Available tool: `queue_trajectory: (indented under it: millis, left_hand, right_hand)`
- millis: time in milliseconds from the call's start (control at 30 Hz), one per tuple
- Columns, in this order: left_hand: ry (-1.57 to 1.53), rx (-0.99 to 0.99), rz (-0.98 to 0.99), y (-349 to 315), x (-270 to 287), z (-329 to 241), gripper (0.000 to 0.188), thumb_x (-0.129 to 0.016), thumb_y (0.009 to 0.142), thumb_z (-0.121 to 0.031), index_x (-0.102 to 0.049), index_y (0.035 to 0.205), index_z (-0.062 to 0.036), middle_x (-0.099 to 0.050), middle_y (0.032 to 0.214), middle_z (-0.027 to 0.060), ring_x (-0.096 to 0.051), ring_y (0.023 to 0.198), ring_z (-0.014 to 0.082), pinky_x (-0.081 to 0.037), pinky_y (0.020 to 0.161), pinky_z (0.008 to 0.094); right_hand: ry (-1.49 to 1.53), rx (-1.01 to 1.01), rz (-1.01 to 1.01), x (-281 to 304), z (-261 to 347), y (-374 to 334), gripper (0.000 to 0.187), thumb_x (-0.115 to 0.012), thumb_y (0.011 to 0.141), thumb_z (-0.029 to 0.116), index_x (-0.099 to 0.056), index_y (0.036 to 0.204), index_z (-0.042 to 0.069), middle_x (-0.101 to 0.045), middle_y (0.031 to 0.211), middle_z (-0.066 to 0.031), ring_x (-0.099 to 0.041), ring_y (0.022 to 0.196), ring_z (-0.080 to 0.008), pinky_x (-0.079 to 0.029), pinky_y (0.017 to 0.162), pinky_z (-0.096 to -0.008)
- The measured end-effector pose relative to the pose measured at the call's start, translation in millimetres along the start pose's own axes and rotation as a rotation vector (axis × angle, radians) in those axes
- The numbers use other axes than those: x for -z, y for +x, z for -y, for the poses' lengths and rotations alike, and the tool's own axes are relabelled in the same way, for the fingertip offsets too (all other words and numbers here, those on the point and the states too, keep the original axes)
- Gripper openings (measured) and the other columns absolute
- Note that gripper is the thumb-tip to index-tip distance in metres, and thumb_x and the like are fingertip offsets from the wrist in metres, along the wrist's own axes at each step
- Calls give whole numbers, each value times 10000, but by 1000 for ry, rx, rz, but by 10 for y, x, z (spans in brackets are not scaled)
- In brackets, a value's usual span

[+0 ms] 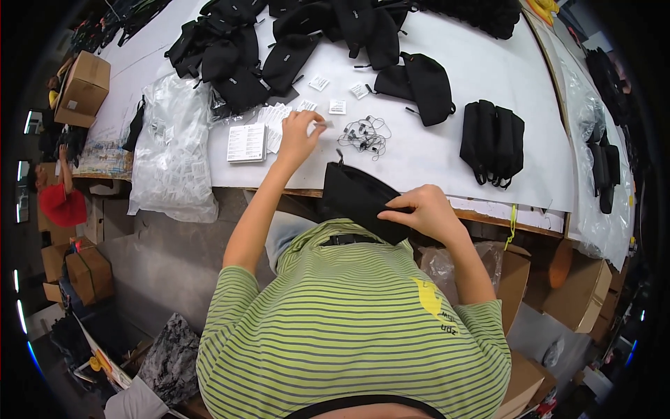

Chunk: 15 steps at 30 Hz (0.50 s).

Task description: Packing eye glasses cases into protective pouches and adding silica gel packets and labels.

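Observation:
My right hand (424, 215) pinches the right edge of a black zippered pouch (356, 195), which lies tilted between the table's front edge and my waist. Its zipper pull points toward the table. My left hand (300, 138) is closed over the table, with a small white packet (324, 123) at its fingertips. Similar white square packets (337, 107) lie just beyond it. A tangle of thin black cords (366, 135) rests to the right of this hand. Beside its wrist are a stack of white printed cards (246, 144) and a fanned pile of white slips (276, 119).
Many black pouches (289, 59) are heaped at the far side, one (426, 87) nearer. A row of black pouches (493, 143) stands at the right. A clear bag of white packets (173, 157) hangs over the front edge. Cardboard boxes (576, 293) sit below; a person in red (63, 204) is far left.

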<state>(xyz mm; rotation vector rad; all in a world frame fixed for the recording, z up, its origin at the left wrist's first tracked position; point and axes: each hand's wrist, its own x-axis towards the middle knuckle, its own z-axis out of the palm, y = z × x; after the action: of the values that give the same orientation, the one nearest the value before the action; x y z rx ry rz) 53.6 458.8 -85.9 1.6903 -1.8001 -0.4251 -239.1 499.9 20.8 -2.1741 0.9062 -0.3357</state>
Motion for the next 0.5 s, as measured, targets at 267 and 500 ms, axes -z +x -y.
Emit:
queue_trajectory:
  millis: [267, 500]
  left_hand:
    - [68, -401, -83, -310, 725, -1249, 152, -721, 723, -209, -681, 864, -169, -591, 1075, 16, -459, 1096, 222, -279, 946, 360]
    - [-1653, 427, -190, -682, 252, -923, 667, -693, 811, -191, -314, 1349, -85, -461, 1273, 55, -454, 1191, 213, -344, 1022, 372]
  right_hand:
    - [-336, 300, -243, 163, 169, 264, 179, -725, 715, 290, -709, 746, 114, -565, 520, -20, -556, 486, -202, -422, 474, -313]
    - [-156, 352, -425, 88, 317, 414, 176, -766, 676, 239, -718, 797, 122, -496, 485, 6, -468, 431, -166, -352, 442, -274]
